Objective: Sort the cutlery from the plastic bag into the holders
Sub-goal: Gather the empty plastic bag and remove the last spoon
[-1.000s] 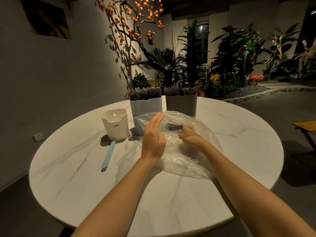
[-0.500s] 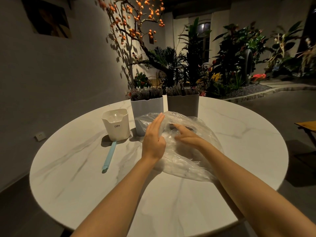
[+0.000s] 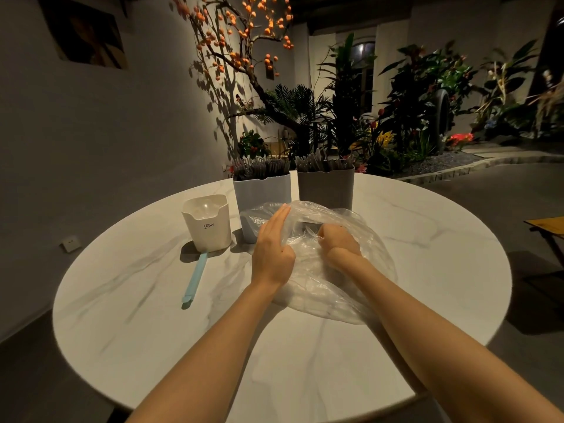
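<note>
I see the plastic bag (image 3: 335, 279) lying on the counter (image 3: 152, 315), just in front of the grey holder (image 3: 326, 187). Left hand (image 3: 272, 251) flat, fingers straight, pressing the bag's left side. Right hand (image 3: 338, 241) curled in the bag's mouth; whether it grips cutlery, cannot tell. Right hand nearer the contents.

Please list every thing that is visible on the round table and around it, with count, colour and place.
plastic bag: 1, clear, table centre
holders: 2, pale blue and grey, behind the bag, full of dark cutlery
white cup: 1, left of the holders
blue utensil: 1, flat before the cup
table: 1, white marble, round
plants: many, behind the table
left hand: 1, flat on the bag
right hand: 1, pinches the bag
</note>
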Demonstrator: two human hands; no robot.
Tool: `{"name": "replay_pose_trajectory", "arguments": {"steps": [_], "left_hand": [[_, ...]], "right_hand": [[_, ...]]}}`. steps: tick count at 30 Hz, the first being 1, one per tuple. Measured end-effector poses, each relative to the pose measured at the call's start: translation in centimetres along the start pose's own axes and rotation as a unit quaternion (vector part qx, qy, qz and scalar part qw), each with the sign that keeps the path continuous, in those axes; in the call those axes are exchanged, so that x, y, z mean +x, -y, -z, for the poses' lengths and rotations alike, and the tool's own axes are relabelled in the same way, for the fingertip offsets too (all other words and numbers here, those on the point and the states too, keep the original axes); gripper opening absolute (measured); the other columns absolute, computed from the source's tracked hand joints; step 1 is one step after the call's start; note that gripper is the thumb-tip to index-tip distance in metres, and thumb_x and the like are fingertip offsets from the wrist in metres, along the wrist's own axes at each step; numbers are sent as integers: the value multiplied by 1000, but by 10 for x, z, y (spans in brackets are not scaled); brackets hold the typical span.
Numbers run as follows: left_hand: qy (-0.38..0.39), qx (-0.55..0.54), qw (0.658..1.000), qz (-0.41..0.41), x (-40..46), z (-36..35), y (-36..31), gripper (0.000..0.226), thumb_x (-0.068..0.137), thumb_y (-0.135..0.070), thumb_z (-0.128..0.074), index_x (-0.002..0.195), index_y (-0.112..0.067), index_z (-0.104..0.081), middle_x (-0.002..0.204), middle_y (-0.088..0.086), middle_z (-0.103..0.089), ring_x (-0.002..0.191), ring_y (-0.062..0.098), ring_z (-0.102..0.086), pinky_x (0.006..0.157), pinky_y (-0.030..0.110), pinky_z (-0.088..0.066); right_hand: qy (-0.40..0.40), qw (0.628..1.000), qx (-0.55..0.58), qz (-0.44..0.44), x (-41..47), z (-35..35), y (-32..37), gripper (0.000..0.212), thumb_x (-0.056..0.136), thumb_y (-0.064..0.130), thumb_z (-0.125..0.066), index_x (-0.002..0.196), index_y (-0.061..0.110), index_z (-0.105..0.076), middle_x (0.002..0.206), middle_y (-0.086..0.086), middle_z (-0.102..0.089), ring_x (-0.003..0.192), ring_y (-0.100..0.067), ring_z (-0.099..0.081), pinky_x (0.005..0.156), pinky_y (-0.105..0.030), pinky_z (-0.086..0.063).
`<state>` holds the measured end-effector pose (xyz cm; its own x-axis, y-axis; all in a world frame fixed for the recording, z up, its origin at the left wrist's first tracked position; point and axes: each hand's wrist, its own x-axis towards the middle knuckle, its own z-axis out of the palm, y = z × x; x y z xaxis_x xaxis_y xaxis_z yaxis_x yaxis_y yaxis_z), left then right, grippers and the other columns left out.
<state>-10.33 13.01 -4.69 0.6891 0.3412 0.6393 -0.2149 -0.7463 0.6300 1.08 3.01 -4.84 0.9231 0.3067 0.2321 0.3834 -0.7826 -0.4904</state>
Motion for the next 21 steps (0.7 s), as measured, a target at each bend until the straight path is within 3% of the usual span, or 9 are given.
{"name": "replay_pose_trajectory", "arguments": {"steps": [5,9,12,14,16,18,21], "left_hand": [[9,3,1000,1,-2,1,-1,79,76,15,-44,147,-20,-37,152,-3,-38,140,16,-33,103,12,-22],[7,2,1000,0,-1,-1,-1,77,77,13,-44,146,-21,-38,151,-2,-39,140,17,-34,106,20,-26],[10,-3,1000,2,-1,-2,1,77,76,11,-43,146,-21,-39,151,-2,-40,139,17,-34,109,29,-32],[16,-4,1000,7,-1,-2,1,75,74,2,-40,146,-21,-39,151,-2,-40,139,17,-34,109,28,-31],[19,2,1000,10,-2,-1,-1,74,74,-4,-37,146,-21,-39,151,-3,-39,140,16,-34,105,21,-27],[23,1,1000,13,-2,-1,-2,73,75,-4,-37,146,-21,-38,152,-3,-38,140,16,-33,103,16,-24],[25,-3,1000,15,-2,-1,-2,73,76,-2,-40,147,-22,-37,152,-3,-38,140,17,-33,105,23,-28]], "right_hand": [[8,992,-11,123,0,1,-3,19,93,18,-60,110,13,-69,120,-8,-64,108,-26,-57,96,-35,-46],[-35,983,-21,180,2,1,3,20,93,16,-61,110,8,-70,117,-12,-66,106,-29,-59,96,-36,-47],[-1,976,-17,219,4,0,4,23,94,17,-59,113,9,-69,121,-11,-65,111,-31,-58,98,-39,-45],[64,970,-54,228,1,1,4,40,98,28,-53,134,13,-55,140,-8,-51,129,-29,-46,109,-40,-35],[126,964,-112,207,-4,2,3,63,98,46,-44,151,16,-27,157,-4,-27,144,-25,-23,119,-42,-16],[155,957,-158,188,-6,1,3,75,97,56,-39,154,17,-11,161,-2,-12,148,-22,-9,120,-45,-2],[165,959,-176,152,-2,-3,4,75,96,60,-34,154,20,-7,161,-5,-8,148,-28,-2,120,-46,-2]]}}
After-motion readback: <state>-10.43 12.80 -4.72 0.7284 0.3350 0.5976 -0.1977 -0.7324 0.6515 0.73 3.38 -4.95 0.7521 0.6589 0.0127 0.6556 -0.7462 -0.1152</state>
